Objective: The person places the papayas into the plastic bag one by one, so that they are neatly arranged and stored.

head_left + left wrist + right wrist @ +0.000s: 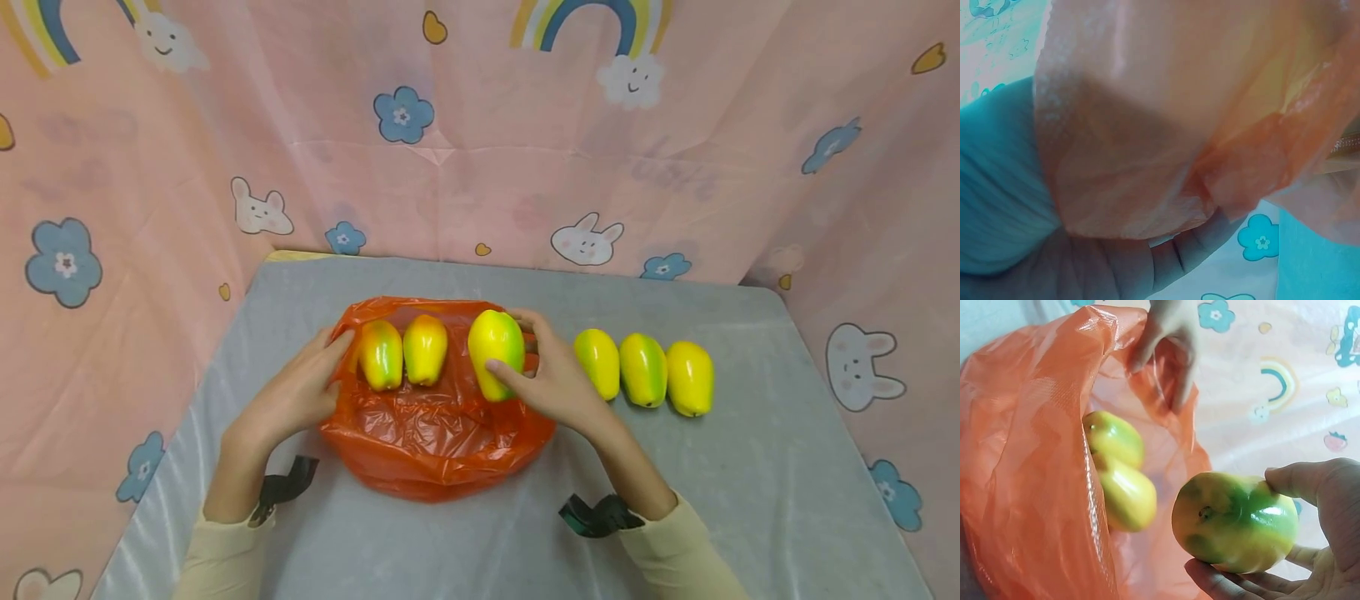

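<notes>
A red plastic bag [442,450] lies with its mouth spread wide on the table. Two yellow-green papayas, a left one [381,356] and a right one [425,350], lie side by side inside it. My left hand [296,387] holds the bag's left rim; in the left wrist view the red film covers part of that hand. Over the bag's right side, my right hand [551,367] grips another papaya [495,354], thumb on the near side and fingers behind. The right wrist view shows this papaya [1235,522] end-on, apart from the two in the bag.
Three more papayas stand in a row right of the bag: one [597,363] nearest my right hand, a middle one [643,370] and an outer one [690,378]. A grey cloth covers the table [750,500]. Pink patterned curtains [480,183] hang behind and at both sides.
</notes>
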`<state>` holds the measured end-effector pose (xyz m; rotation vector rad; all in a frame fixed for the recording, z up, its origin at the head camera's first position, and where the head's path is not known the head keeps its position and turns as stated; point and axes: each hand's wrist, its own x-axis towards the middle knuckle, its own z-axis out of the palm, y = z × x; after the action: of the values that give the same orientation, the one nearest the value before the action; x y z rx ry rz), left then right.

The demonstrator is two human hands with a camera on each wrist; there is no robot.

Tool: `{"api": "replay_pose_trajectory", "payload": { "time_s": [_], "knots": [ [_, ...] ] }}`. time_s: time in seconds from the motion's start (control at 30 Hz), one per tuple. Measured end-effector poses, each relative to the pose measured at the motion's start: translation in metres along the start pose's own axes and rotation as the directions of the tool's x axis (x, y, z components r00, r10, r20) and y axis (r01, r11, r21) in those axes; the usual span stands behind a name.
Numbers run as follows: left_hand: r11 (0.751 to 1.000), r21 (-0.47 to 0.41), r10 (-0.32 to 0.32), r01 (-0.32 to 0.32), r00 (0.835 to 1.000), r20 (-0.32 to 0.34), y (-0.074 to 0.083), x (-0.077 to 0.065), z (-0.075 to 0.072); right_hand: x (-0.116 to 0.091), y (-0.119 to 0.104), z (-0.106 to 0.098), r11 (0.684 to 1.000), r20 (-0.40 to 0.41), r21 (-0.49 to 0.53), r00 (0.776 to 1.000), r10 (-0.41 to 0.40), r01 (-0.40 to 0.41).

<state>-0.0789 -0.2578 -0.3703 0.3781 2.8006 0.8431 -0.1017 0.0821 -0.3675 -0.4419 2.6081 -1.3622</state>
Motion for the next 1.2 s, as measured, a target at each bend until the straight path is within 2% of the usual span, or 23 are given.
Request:
{"api": "replay_pose_trajectory", "payload": {
  "time_s": [0.43,1.0,1.2],
  "knots": [
    [1.0,0.008,0.023,-0.023,1.0,-0.004,0.002,0.0,0.0,0.012,0.0,0.008,0.999,0.037,0.031,0.999,0.027,-0.029],
    [1.0,0.004,0.021,-0.021,1.0,0.007,0.002,-0.001,0.002,0.026,-0.002,0.02,0.999,0.092,-0.018,0.994,0.053,-0.051],
    [1.0,0.011,0.027,-0.027,1.0,0.005,0.001,-0.001,-0.001,0.032,-0.005,0.024,0.998,0.078,-0.017,0.995,0.06,-0.058]
  ]
}}
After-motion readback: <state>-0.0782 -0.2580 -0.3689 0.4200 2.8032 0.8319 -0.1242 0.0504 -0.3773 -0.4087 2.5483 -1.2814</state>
